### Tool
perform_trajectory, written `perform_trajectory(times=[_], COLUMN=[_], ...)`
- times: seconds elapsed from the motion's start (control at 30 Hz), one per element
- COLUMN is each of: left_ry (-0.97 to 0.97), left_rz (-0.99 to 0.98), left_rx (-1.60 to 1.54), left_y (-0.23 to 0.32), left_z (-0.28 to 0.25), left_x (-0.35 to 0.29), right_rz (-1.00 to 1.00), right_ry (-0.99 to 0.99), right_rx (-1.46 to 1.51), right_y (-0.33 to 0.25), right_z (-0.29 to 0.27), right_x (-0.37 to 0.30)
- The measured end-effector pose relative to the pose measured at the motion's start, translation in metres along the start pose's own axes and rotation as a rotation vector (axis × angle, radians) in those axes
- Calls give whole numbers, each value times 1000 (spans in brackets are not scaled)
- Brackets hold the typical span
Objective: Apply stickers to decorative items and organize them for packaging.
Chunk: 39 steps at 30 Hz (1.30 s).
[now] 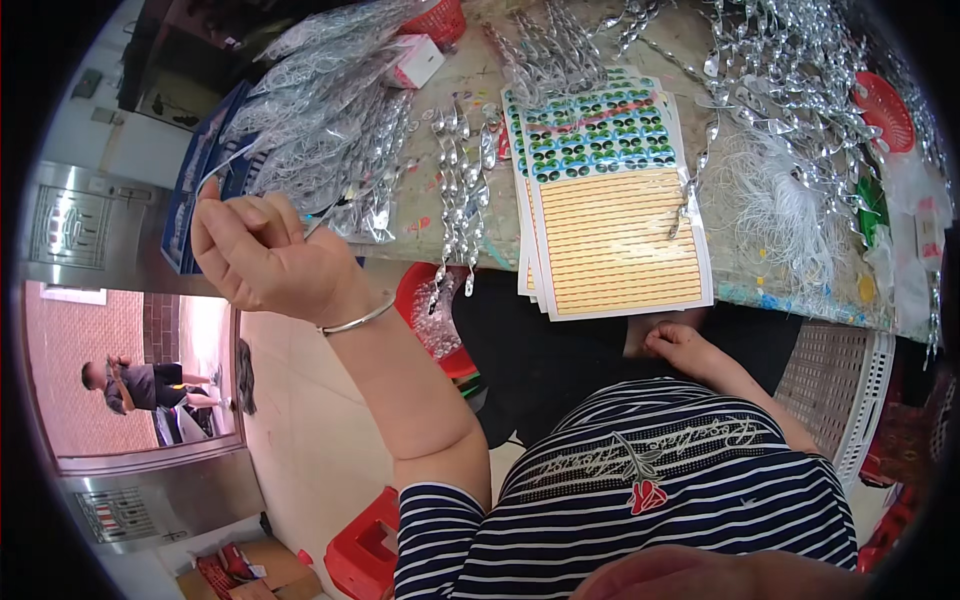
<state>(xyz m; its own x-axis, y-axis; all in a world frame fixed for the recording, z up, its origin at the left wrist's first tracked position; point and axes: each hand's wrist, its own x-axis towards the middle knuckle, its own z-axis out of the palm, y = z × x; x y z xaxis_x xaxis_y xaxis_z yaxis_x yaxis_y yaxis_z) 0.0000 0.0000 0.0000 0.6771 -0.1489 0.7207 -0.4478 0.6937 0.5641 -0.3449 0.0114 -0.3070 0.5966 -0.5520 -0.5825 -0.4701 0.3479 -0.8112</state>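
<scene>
My left hand point(278, 252) is raised at the left, wearing a silver bangle point(358, 318). Its fingers are curled in, and a thin whitish strand point(232, 162) shows at the fingertips; whether they grip it I cannot make out. Low over my lap, just below the table edge, my right hand point(682, 350) has its fingers bent together, and what they may hold is hidden. Between the hands, a stack of sticker sheets point(620, 240) overhangs the edge, with green oval stickers on top and yellow strips below. Silvery twisted strips point(460, 190) lie left of the sheets.
Clear bags of silvery strips point(320, 110) pile up at the left by a blue crate point(205, 180). More twisted strips point(780, 70), white threads point(785, 210) and a red basket point(885, 112) lie right. Below are a red basin point(425, 320) and red stool point(365, 550). Someone point(140, 385) is beyond the doorway.
</scene>
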Motion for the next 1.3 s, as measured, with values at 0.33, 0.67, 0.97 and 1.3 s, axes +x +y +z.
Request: perform_trajectory(times=[0.33,0.67,0.97,1.3], left_ry=[397,365,157,-579], left_rz=[-71,112,-188,-555], left_rx=[-23,159,389,804], left_y=[-73,-93,-121,-87], left_z=[-9,10,-24,-76], left_x=[-20,-12,-79,-138], right_rz=[-7,25,-32,-213], right_ry=[35,92,111,293], right_rx=[-102,-276,-304,-315], right_y=[-14,-16,-14,-146], right_z=[-2,-8,-13,-86], right_x=[-6,-4,-10,-63])
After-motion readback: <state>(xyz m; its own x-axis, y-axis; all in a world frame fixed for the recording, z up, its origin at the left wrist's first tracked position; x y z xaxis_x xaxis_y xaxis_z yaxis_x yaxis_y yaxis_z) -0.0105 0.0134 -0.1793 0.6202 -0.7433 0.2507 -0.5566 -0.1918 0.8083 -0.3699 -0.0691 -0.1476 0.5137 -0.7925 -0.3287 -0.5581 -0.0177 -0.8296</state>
